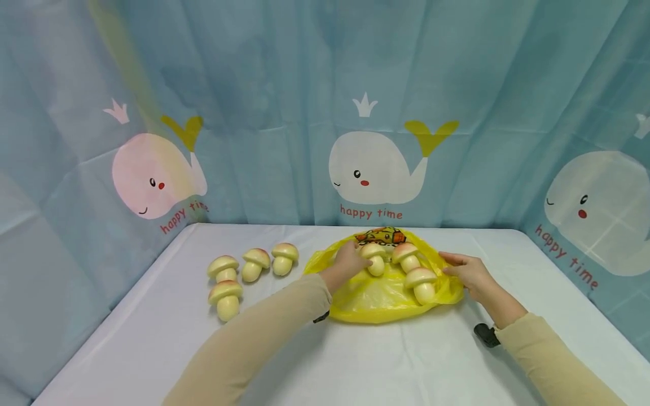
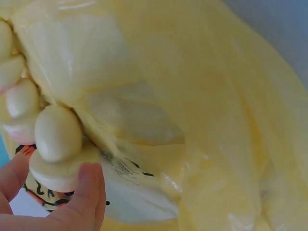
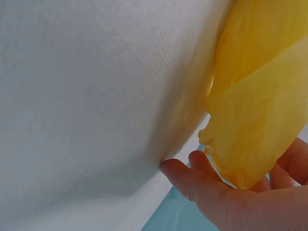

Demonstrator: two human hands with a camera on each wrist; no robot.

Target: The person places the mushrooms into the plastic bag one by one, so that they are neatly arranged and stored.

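A yellow plastic bag (image 1: 376, 304) lies spread on the white table, with a printed cartoon at its far edge. Three toy mushrooms with pale stems and pink-tinged caps sit on it. My left hand (image 1: 349, 260) reaches over the bag and pinches the leftmost mushroom (image 1: 376, 268) by its cap; in the left wrist view thumb and fingers are at either side of that cap (image 2: 57, 173). Beside it are an upper mushroom (image 1: 406, 256) and a lower mushroom (image 1: 422, 286). At the bag's right side, my right hand (image 1: 472, 276) holds the bag's edge (image 3: 250, 144) between thumb and fingers.
Left of the bag, several more mushrooms stand on the table (image 1: 355, 366): one pair front to back (image 1: 225, 299), and two farther right (image 1: 284, 259). A blue curtain (image 1: 284, 169) with whale prints hangs behind and along both sides.
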